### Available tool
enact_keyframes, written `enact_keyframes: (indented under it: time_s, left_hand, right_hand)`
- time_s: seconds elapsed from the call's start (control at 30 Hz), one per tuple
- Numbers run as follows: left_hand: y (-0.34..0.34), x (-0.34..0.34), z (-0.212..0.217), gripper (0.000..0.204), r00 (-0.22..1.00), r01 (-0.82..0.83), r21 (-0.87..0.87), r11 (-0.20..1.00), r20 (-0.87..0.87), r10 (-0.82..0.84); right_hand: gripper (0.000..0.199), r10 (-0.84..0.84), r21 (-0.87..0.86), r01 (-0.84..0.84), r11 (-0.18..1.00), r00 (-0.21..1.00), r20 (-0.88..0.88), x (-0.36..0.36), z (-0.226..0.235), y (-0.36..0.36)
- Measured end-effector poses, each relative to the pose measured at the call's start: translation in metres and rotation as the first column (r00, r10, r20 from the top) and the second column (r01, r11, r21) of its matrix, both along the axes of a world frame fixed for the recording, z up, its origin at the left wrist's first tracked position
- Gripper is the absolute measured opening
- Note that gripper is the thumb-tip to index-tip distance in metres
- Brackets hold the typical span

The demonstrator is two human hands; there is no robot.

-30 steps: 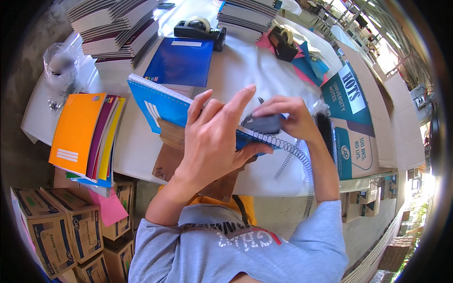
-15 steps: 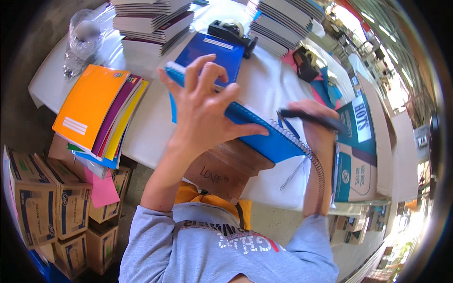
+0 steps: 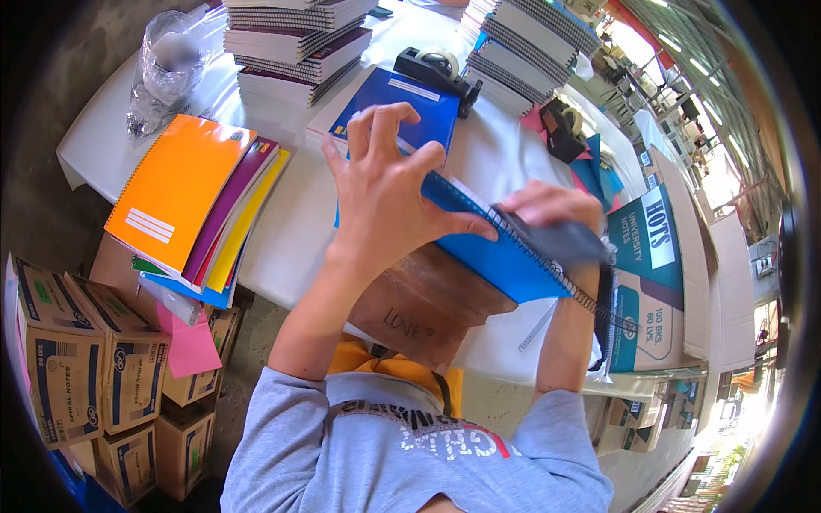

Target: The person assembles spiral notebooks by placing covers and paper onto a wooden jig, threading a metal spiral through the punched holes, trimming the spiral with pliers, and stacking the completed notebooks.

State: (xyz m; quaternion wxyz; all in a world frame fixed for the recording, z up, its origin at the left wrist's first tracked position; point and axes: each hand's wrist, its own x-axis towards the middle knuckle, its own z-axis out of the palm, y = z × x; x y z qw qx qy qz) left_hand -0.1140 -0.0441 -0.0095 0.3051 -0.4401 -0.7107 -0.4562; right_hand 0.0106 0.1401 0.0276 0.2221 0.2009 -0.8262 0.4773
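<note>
A blue notebook stands tilted on its edge, with its punched binding side up. My left hand grips it, thumb on the near cover and fingers curled over the top. A dark spiral wire coil runs along the binding side and sticks out past the right end. My right hand is closed around a black handheld tool, smeared by motion, right at the coil; its exact kind cannot be made out. Under the notebook lies a brown cardboard piece with handwriting.
Colourful notebooks are piled at the left. Spiral notebooks and another stack stand at the back, near a blue notebook and black tape dispensers. A loose coil lies on the white table. An open carton stands right; boxes lower left.
My right hand and the black tool have moved down and in against the coil. The coil's free end now swings out to the right instead of hanging along my forearm.
</note>
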Motion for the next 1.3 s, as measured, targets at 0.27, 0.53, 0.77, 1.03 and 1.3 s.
enact_keyframes:
  time_s: [0.27, 0.53, 0.77, 1.03, 1.3]
  left_hand:
    - [0.0, -0.003, -0.009, 0.06, 0.996, 0.084, 0.039, 0.996, -0.024, -0.083]
    - [-0.006, -0.006, -0.005, 0.059, 0.998, 0.068, 0.025, 0.997, -0.008, -0.068]
    - [-0.01, -0.022, -0.003, 0.06, 0.998, 0.055, 0.114, 0.992, 0.007, -0.056]
    - [-0.005, -0.028, -0.019, 0.061, 0.939, 0.219, 0.278, 0.935, 0.199, -0.28]
    - [0.001, -0.044, -0.03, 0.081, 0.888, 0.199, 0.414, 0.888, 0.307, -0.343]
  right_hand:
    - [0.008, -0.358, 0.401, 0.317, 0.859, 0.933, 0.029, -0.004, -0.017, 0.016]
    - [0.019, -0.384, 0.189, 0.365, 0.912, 0.921, 0.072, -0.028, 0.002, -0.006]
    - [0.026, -0.3, -0.147, 0.324, 0.935, 0.94, 0.163, -0.04, 0.008, -0.011]
    - [0.032, 0.092, -0.063, -0.094, 0.994, 0.995, -0.026, -0.055, 0.0, -0.019]
    - [0.031, 0.251, -0.124, -0.287, 0.95, 0.936, -0.245, -0.065, 0.007, -0.036]
